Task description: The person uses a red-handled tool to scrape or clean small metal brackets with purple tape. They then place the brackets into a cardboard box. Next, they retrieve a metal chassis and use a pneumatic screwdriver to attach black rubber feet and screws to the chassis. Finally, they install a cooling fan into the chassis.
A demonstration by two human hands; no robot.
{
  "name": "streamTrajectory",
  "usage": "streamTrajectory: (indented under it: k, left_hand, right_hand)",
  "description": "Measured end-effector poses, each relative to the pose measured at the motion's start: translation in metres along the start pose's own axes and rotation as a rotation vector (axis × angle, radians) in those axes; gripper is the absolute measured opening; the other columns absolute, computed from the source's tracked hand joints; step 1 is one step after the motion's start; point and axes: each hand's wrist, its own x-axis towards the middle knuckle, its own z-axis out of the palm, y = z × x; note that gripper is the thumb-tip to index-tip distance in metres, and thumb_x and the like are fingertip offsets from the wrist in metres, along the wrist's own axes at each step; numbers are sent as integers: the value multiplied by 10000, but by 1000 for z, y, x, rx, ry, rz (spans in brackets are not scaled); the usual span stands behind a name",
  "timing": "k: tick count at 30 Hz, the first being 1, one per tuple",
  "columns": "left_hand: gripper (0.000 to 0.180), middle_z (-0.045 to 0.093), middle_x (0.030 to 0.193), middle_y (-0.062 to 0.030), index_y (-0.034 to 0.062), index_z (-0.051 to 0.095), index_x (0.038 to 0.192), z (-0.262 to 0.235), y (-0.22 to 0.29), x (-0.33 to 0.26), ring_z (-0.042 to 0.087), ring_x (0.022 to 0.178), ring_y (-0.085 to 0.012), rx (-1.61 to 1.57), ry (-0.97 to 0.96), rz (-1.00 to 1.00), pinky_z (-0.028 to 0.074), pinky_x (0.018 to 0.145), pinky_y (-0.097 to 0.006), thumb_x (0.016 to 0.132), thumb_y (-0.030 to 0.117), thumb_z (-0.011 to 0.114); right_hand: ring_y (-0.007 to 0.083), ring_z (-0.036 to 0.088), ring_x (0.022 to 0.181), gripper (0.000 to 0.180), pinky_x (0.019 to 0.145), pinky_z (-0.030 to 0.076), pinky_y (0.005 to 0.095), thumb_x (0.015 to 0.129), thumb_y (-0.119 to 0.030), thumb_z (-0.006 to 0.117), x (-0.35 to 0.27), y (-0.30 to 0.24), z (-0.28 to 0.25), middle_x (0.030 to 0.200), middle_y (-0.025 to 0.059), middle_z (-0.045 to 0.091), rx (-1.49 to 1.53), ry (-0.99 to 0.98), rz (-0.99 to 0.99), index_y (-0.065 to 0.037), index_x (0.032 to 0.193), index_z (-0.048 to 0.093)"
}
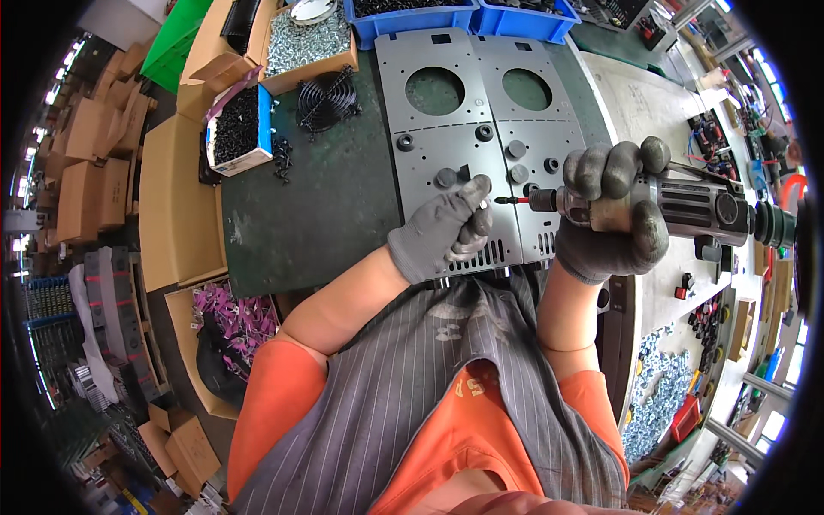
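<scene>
My right hand [614, 210], in a dark grey glove, grips a powered screwdriver [695, 209] held level, its red-collared bit [513, 200] pointing left. My left hand [446, 230], in a lighter grey glove, pinches something small at the bit's tip; the item itself is too small to make out. Both hands hover over two grey metal panels [446, 142] lying side by side on the dark green bench, each with a large round hole and several black round plugs.
A black wire fan guard [326, 101] lies left of the panels. Cardboard boxes hold black screws [236, 127] and silver screws [307, 41]. Blue bins [410, 19] line the far edge. A box of purple parts [232, 313] sits at lower left; small parts lie at right.
</scene>
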Motion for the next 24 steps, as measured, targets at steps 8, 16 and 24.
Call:
streamTrajectory:
  k: [8,16,24]
  left_hand:
    - [522,403,468,16,92,516,646,20,-6,0,344,351,-72,256,85,37,239,334,-220,939,519,453]
    - [338,537,626,-33,18,544,919,26,-9,11,541,543,-109,740,4,101,428,492,-249,967,347,483]
    - [277,645,934,-122,107,644,1038,18,53,53,637,855,-287,1631,179,495,507,743,-353,833,292,646]
  right_hand:
    - [198,524,552,422,498,468,324,805,-111,595,-11,-9,-8,751,82,547,-49,-27,-56,-72,1203,460]
    - [222,572,582,444,552,514,351,779,-78,645,-22,-22,-21,754,87,575,-23,5,-62,-66,1181,458]
    - [172,403,693,466,625,353,294,804,-228,563,-19,-35,-46,794,57,444,-66,319,-89,-23,1201,429]
